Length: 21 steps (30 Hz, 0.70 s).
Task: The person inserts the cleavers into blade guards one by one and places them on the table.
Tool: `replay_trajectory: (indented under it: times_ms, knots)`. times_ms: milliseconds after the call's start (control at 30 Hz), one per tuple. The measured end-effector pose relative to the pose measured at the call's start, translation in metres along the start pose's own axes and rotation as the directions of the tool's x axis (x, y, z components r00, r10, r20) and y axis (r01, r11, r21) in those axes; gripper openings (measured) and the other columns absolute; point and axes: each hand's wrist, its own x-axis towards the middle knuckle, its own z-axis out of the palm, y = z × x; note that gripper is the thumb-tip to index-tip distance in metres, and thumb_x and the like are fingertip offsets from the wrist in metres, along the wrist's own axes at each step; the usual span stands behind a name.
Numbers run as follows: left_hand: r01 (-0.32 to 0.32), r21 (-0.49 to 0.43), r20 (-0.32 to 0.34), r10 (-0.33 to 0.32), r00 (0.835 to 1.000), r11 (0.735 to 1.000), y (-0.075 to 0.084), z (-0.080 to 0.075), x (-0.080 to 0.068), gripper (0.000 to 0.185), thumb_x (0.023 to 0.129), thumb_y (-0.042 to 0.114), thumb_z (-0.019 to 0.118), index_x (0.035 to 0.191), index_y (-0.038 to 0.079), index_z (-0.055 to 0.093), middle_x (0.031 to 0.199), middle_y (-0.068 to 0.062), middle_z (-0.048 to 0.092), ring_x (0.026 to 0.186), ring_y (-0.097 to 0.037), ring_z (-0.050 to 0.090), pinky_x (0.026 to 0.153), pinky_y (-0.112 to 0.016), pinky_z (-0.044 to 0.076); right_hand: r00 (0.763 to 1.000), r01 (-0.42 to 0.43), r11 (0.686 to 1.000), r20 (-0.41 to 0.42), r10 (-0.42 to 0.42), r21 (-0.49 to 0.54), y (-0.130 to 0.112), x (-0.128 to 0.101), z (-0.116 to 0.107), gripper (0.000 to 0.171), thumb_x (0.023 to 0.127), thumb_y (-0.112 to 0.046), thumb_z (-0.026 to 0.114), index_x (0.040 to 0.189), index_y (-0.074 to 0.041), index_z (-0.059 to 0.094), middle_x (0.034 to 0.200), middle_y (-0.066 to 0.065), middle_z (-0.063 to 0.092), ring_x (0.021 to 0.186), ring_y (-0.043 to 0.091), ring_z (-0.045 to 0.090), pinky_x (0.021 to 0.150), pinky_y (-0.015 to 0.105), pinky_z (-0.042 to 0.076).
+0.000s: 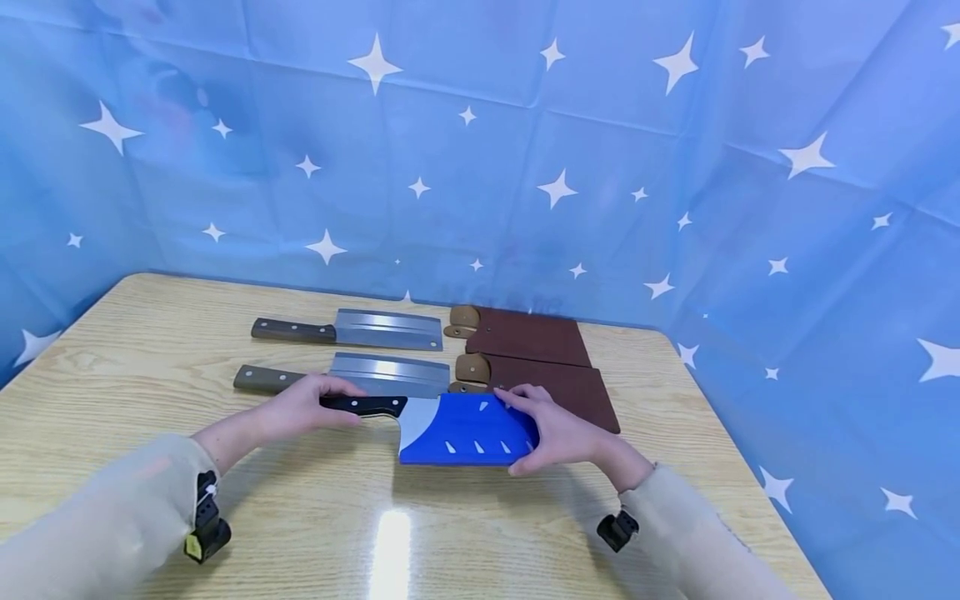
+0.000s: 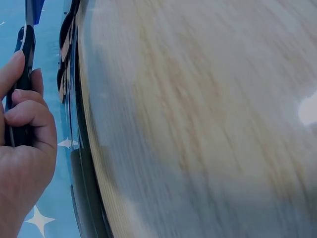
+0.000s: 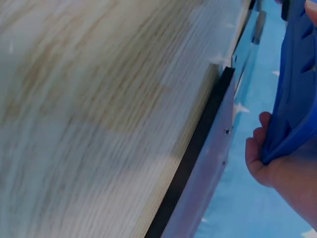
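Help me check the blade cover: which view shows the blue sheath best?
The head view: the whole blue sheath shows, held by the right hand. The right wrist view shows only its edge; the left wrist view just a corner.

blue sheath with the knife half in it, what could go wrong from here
1. The right hand holds the blue sheath with its fingers near the open end, where bare blade still shows; a slip could cut them.
2. The left hand grips only the thin black handle, so the blade could twist and jam in the sheath.
3. Two bare cleavers lie just behind the hands; a sudden jerk could carry a hand onto them.
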Motion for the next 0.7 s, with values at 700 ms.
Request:
replay_trajectory:
  times_ms: [700]
  knots:
    - [0.01,0.049,0.031,-0.012,0.999,0.999,-0.014,0.004,-0.003,0.041,0.081,0.025,0.072,0.117,0.006,0.064,0.115,-0.012,0.061,0.096,-0.017,0.055,0.078,-0.031,0.047,0.999,0.041,0.969,0.043,-0.031,-0.242,0.0,0.005,0.025,0.108,0.063,-0.054,0.078,0.144,-0.002,0.03,0.132,0.013,0.045,0.119,0.027,0.042,0.095,0.047,0.042]
